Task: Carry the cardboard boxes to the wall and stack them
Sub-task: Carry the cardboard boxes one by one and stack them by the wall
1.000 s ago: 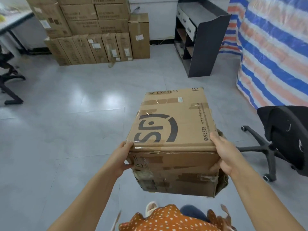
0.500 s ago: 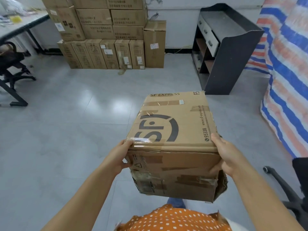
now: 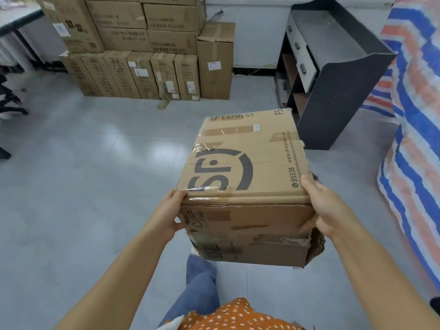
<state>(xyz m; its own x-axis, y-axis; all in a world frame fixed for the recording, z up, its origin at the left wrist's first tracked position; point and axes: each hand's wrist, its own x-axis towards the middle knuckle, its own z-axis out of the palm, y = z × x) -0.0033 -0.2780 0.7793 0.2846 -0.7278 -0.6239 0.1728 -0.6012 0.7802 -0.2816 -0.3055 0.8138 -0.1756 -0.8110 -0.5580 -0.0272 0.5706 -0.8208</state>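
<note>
I carry a worn brown SF Express cardboard box [image 3: 245, 163] at waist height in front of me, its printed face up and its near right corner torn. My left hand [image 3: 166, 214] grips its near left corner, thumb on the front face. My right hand [image 3: 323, 210] grips the near right corner, fingers curled round the edge. Ahead, against the white wall, stands a stack of cardboard boxes [image 3: 142, 48]: a row of tall narrow ones on the floor with wider ones piled on top.
A black shelf unit with white drawers [image 3: 333, 75] stands right of the stack. A striped blue, orange and white tarp [image 3: 414, 129] covers something along the right. A desk edge [image 3: 16, 20] and chair legs [image 3: 9, 108] sit at far left. Grey tiled floor [image 3: 83, 175] lies between.
I have walked toward the wall: the stack and the black shelf unit are larger and closer. The office chair at the right has dropped out of view. Both hands keep their grip on the box.
</note>
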